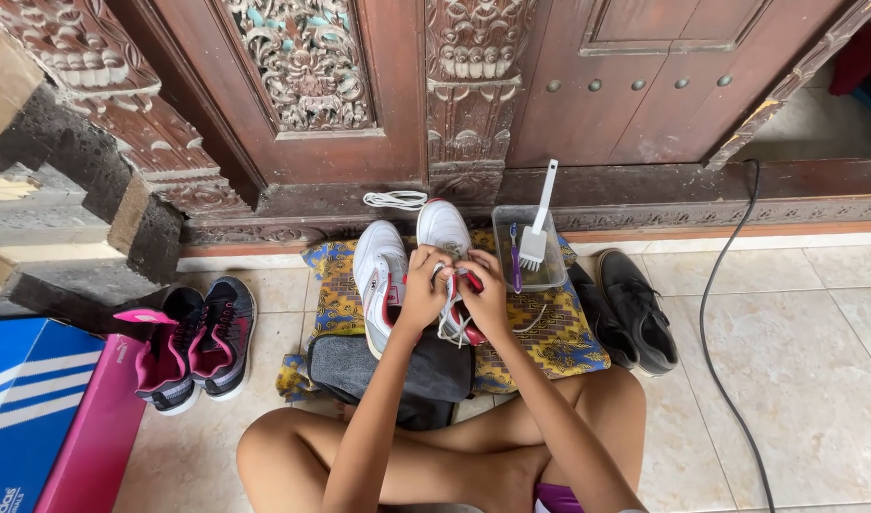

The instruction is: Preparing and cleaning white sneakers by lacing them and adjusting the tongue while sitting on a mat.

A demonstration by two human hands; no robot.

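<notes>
Landmark: clear plastic tub (528, 255) on patterned yellow-blue cloth (559, 347).
- White brush (538, 228) and purple toothbrush (515, 256) stand in tub.
- 2 black shoes (630, 309) just right of tub, on tile.
- Black cable (716, 313) farther right.
- Loose white lace (394, 199) left of tub.
- 2 grey-pink sneakers (193, 342), blue box (22, 399), pink box (98, 437) far left.
- Carved wooden door (307, 66) behind tub.

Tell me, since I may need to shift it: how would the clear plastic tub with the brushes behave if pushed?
The clear tub looks thin-walled, so probably light and easily slid. It sits on patterned cloth, which may bunch and drag. The white brush stands tall against its rim and would likely topple with a quick shove.
</notes>
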